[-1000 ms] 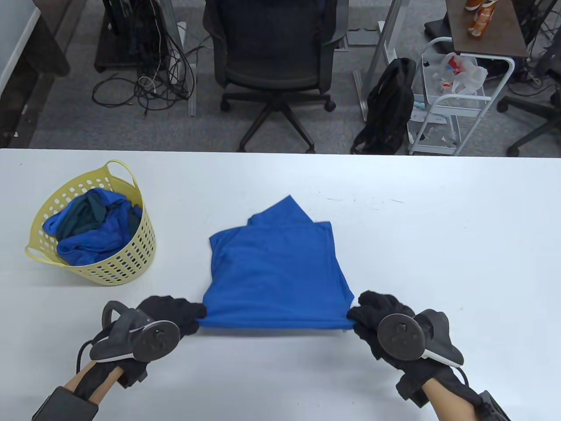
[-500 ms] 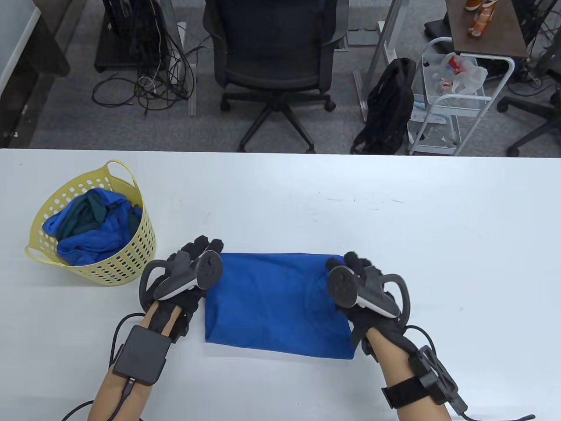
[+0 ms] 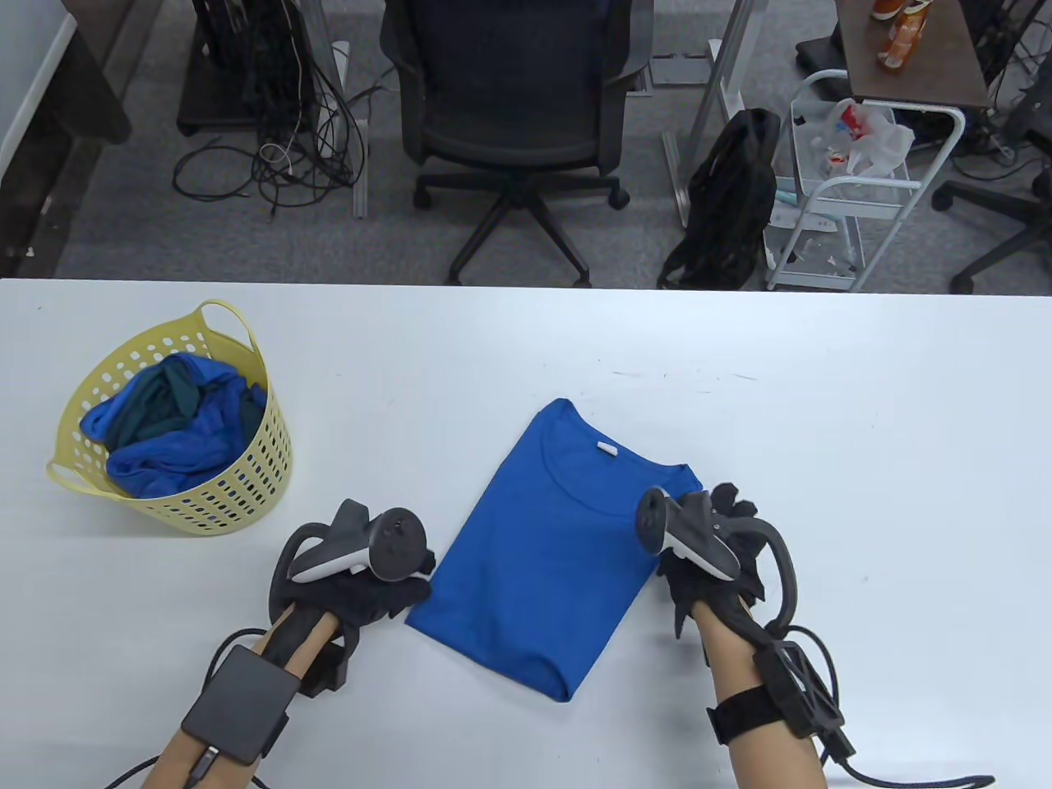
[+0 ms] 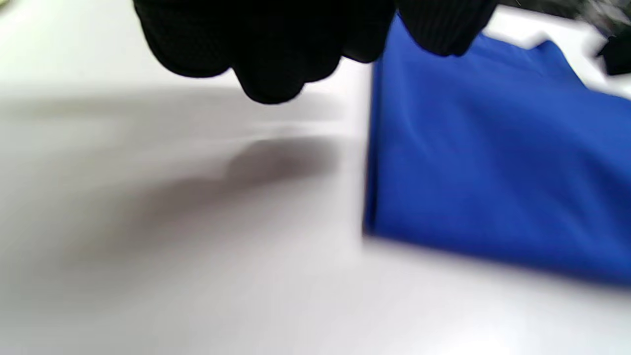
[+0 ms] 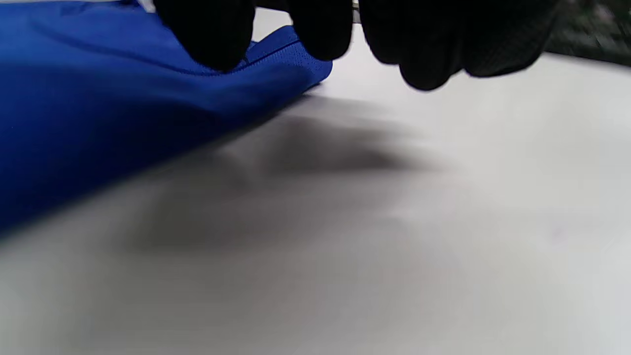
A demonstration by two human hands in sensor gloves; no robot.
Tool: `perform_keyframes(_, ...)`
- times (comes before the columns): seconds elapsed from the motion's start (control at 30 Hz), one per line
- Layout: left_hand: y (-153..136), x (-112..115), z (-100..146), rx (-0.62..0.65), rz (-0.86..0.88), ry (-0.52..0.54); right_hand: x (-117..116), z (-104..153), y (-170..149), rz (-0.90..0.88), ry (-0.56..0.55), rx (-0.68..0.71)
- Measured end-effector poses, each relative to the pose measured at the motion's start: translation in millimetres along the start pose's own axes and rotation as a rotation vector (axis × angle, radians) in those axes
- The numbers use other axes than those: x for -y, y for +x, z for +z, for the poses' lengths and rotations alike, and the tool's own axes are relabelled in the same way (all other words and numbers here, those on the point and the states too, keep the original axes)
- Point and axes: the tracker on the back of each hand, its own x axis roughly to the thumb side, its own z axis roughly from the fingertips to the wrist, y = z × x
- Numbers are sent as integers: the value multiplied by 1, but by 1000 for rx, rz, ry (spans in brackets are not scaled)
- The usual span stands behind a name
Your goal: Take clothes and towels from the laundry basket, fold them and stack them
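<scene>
The white counter (image 3: 822, 493) spans the whole table view, with an office chair (image 3: 514, 107), a black backpack (image 3: 731, 197) and a white cart (image 3: 855, 197) on the grey floor beyond its far edge.

A folded blue shirt (image 3: 551, 551) lies flat on the counter near the front, turned at an angle, its neckline and white label facing up toward the far side and one folded corner pointing at the near edge.

The yellow basket (image 3: 246, 485) stands upright at the left, well apart from the shirt, with a heap of blue and dark green laundry (image 3: 173, 427) inside it.

The left hand (image 3: 370, 588) sits at the shirt's left corner. In the left wrist view its fingers (image 4: 268, 59) hang curled just beside the fabric edge; one fingertip overlaps the cloth, but the blur hides whether it grips, so I cannot tell.

The right hand (image 3: 723, 559) is at the shirt's right corner by the shoulder. In the right wrist view its fingers (image 5: 207, 34) are curled, and the nearest ones pinch the cloth's raised corner, while the others hang above the bare counter.
</scene>
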Motion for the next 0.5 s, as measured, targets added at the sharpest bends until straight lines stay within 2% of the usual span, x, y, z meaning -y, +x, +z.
perform_keyframes(0.03, 5, 0, -9, -50, 56, 2, -2, -1, 0, -48, 35, -21)
perform_keyframes(0.07, 14, 1, -25, -139, 116, -9, -6, -3, 2, -119, 129, -77)
perform_keyframes(0.1, 20, 1, -37, -182, 127, -34, -10, -4, 3, -133, 173, -109)
perform_keyframes(0.17, 40, 4, -69, -298, 130, -110, -17, -1, 14, -80, 90, -195)
perform_keyframes(0.27, 70, 5, -91, -333, 33, -33, -23, 5, 24, -219, 48, -211)
perform_keyframes(0.37, 84, 4, -95, -319, -46, -12, -28, 8, 33, -225, -17, -168)
perform_keyframes(0.43, 88, 5, -91, -296, -81, 70, -27, 13, 39, -94, -132, -101)
perform_keyframes(0.5, 86, 9, -88, -232, -73, 132, -23, 13, 35, -162, -173, -72)
